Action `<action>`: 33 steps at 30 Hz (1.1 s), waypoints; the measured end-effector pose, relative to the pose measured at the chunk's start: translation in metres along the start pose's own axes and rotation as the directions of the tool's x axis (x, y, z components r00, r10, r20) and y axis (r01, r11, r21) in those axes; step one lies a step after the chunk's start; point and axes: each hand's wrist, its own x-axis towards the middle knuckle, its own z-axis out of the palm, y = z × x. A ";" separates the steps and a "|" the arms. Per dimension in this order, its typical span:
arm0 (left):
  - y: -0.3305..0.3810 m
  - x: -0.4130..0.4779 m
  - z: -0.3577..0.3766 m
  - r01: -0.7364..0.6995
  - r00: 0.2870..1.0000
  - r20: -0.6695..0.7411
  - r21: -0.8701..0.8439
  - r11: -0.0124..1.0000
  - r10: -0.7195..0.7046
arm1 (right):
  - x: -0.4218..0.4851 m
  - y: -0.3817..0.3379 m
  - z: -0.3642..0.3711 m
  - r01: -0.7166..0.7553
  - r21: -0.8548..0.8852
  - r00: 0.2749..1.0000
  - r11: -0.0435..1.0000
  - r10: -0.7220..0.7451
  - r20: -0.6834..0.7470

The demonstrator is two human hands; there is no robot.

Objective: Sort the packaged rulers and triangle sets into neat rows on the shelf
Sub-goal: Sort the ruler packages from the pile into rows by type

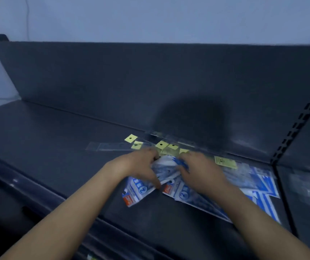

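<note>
A loose heap of blue-and-white triangle set packs [137, 190] lies on the dark shelf [56, 147], right of centre. My left hand [141, 166] grips the left side of the heap, thumb along a pack's edge. My right hand [201, 171] grips the heap's right side, fingers curled into the packs. Behind the hands lie clear ruler packs with yellow header cards [131, 138], and one clear ruler [111, 146] stretches to the left. More striped blue packs [263, 186] spread flat to the right.
The shelf's dark back panel [150, 81] rises behind the packs. A perforated upright [298, 119] bounds the shelf on the right, with another bay [308, 184] beyond it. The shelf's front lip [37, 194] runs diagonally below my forearms.
</note>
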 end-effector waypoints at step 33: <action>-0.039 0.055 -0.079 -0.237 0.870 0.193 -0.644 0.727 0.454 | -0.018 0.051 -0.001 -0.223 -0.145 0.973 0.964 0.228 0.023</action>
